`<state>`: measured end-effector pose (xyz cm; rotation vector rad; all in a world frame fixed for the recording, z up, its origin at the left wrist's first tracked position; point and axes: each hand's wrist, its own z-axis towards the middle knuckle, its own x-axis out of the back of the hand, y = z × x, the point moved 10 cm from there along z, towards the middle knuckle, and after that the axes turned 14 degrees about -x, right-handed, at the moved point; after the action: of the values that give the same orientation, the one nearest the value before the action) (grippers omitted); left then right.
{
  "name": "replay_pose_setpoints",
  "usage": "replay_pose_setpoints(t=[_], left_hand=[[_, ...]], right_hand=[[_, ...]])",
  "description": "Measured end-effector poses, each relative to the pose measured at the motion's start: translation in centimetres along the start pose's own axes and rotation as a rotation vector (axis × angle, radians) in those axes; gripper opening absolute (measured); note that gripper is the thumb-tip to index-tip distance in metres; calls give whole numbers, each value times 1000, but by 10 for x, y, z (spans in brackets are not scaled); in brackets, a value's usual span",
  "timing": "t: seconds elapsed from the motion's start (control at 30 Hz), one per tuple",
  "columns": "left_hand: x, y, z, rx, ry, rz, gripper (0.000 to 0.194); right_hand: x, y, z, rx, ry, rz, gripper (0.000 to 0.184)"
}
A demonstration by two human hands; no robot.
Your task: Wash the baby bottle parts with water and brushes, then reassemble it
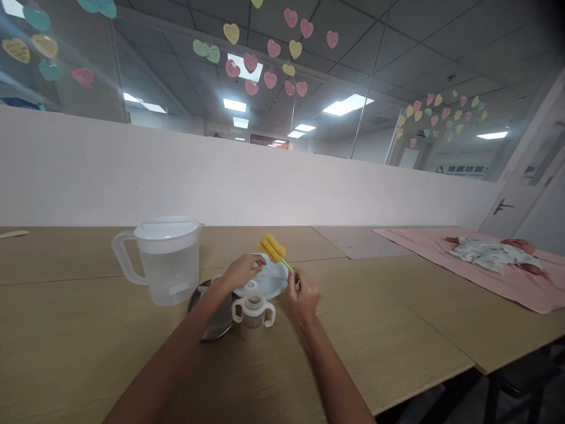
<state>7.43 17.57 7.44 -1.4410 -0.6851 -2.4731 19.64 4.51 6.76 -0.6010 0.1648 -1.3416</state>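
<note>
My right hand (304, 294) is closed around the thin green handle of a bottle brush, whose yellow sponge head (272, 248) points up and to the left. My left hand (244, 271) hovers over a white plate (279, 282), fingers curved and slightly apart; small pale parts lie below it, too unclear to name. In front of the plate stands a baby bottle (253, 315) with two white side handles, its neck uncovered. Partly hidden under my left forearm is a round metal tray (218, 327) holding something small and clear.
A lidded translucent pitcher (170, 265) with liquid stands left of the tray. On the right, a baby-like figure in patterned clothing (479, 254) lies on a pink cloth (424, 259). A low white wall (247, 188) borders the wooden table's far edge.
</note>
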Motion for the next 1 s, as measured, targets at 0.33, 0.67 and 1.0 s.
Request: replay_pose_setpoints(t=[0.33,0.67,1.0], left_hand=[[61,-8,-14,85,316,-485,41],[81,22,-18,102,416,-798,37],[118,26,-33,84,383,-141,32]], right_hand=[[-4,-1,0,3,-14,-9,29],[-8,-4,1,51,-12,-77,29],[-8,-23,-6,203,-72,-49,22]])
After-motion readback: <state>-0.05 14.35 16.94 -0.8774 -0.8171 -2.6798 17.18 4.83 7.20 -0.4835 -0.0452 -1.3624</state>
